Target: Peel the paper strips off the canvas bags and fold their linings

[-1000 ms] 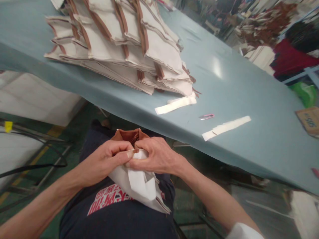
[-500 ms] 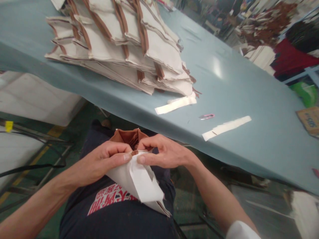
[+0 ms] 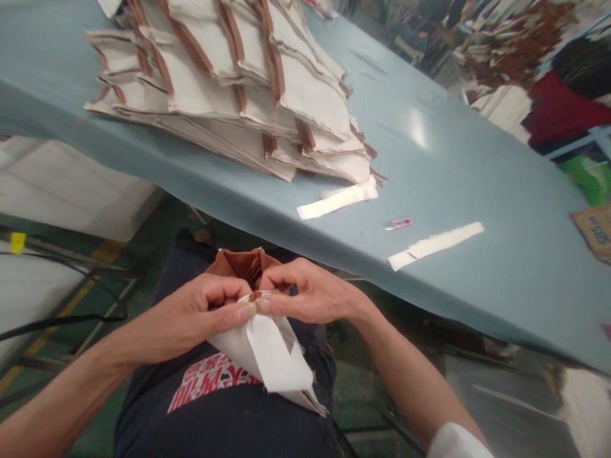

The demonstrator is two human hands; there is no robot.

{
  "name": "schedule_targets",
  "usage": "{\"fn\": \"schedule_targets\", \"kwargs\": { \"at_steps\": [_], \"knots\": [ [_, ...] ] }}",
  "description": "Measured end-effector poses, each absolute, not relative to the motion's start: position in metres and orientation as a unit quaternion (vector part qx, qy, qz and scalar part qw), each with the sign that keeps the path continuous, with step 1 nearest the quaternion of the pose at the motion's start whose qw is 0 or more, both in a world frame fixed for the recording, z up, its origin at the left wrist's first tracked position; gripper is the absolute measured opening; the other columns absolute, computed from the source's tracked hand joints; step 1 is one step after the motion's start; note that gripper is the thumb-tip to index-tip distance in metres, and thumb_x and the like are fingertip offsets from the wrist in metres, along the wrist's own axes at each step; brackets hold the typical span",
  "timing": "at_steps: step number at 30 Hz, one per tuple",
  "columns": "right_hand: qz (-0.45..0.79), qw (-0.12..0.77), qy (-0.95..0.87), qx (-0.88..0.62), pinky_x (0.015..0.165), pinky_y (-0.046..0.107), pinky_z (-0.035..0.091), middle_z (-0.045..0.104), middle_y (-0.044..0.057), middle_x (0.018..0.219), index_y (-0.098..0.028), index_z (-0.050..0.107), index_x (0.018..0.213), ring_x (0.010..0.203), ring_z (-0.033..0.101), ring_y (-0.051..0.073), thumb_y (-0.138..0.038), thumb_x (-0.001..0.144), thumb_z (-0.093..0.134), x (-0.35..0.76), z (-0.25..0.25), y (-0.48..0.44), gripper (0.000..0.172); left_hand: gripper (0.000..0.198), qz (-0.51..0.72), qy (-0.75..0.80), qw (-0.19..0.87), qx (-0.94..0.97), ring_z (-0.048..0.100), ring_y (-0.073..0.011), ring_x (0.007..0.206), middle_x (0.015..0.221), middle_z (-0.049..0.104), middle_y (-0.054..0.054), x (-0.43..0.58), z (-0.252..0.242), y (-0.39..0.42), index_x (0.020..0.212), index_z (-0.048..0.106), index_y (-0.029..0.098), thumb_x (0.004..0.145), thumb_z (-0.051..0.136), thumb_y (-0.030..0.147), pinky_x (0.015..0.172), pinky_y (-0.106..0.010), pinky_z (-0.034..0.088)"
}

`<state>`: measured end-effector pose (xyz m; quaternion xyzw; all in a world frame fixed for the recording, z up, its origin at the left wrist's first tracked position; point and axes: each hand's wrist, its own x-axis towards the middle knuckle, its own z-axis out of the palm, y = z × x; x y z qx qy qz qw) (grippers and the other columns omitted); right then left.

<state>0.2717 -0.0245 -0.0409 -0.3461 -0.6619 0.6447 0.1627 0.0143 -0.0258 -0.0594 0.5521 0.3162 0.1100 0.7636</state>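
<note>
Over my lap I hold a cream fabric bag [image 3: 233, 338] with a brown inner side showing at its far end. My left hand [image 3: 200, 312] pinches its top edge between thumb and fingers. Close beside it, my right hand [image 3: 305, 292] grips the same edge, thumb pressed down near a small brown tab. A white strip [image 3: 277, 359] hangs from under the thumbs across the bag. My fingertips behind the edge are hidden. The lap is covered by a dark apron [image 3: 229, 420] with red-on-white lettering.
A blue-green table [image 3: 458, 165] slants across ahead of me. On it lie a pile of cream bags with brown edging [image 3: 210, 83], pink-handled thread snips [image 3: 398, 224], and white strips, one to the left [image 3: 334, 202] and one to the right [image 3: 436, 247]. A cardboard box [image 3: 594, 229] is at the right.
My right thumb has shifted slightly left, close against my left thumb at the bag's edge. The white strip and bag have tilted a little. Things on the table stay put.
</note>
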Motion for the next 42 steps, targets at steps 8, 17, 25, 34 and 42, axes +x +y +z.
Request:
{"fn": "schedule_targets", "kwargs": {
  "at_steps": [8,17,25,34,42],
  "knots": [
    [0.608,0.15,-0.691,-0.361,0.07,0.035,0.033,0.037,-0.004,0.075,-0.027,0.039,0.075,0.071,0.037,0.016,-0.08,0.113,0.043,0.273,-0.028,-0.023,0.065,0.064,0.103,0.312,0.77,0.547,0.038,-0.0103,0.062,0.072,0.048,0.006,0.01,-0.069,-0.027,0.082,0.06,0.02,0.102,0.073,0.079,0.053,-0.019,0.03],
    [0.636,0.145,-0.664,-0.365,0.065,0.029,0.028,0.043,-0.006,0.07,-0.023,0.053,0.075,0.07,0.039,0.013,-0.079,0.102,0.069,0.267,-0.043,-0.026,0.065,0.063,0.108,0.332,0.759,0.549,0.034,-0.0094,0.058,0.066,0.044,0.007,0.011,-0.065,-0.028,0.075,0.054,0.021,0.099,0.076,0.075,0.049,-0.019,0.026],
    [0.651,0.2,-0.642,-0.352,0.066,0.028,0.031,0.049,-0.006,0.073,-0.021,0.058,0.079,0.07,0.041,0.012,-0.076,0.103,0.072,0.266,-0.047,-0.031,0.061,0.072,0.097,0.319,0.783,0.525,0.033,-0.0088,0.059,0.068,0.045,0.007,0.011,-0.073,-0.026,0.076,0.058,0.02,0.093,0.078,0.086,0.049,-0.019,0.025],
    [0.668,0.195,-0.621,-0.361,0.064,0.028,0.031,0.048,-0.006,0.071,-0.021,0.059,0.08,0.069,0.04,0.012,-0.081,0.099,0.075,0.264,-0.049,-0.031,0.064,0.054,0.101,0.324,0.787,0.515,0.034,-0.0088,0.058,0.066,0.047,0.007,0.023,-0.057,-0.027,0.075,0.06,0.02,0.088,0.09,0.063,0.048,-0.019,0.025],
    [0.821,0.264,-0.424,-0.277,0.053,0.027,0.023,0.039,-0.011,0.062,-0.023,0.05,0.071,0.057,0.027,0.008,-0.069,0.089,0.093,0.242,-0.05,-0.046,0.066,0.058,0.155,0.282,0.841,0.436,0.035,-0.0083,0.056,0.066,0.048,0.006,0.016,-0.063,-0.044,0.077,0.062,0.019,0.092,0.087,0.069,0.049,-0.021,0.025]
  ]
}}
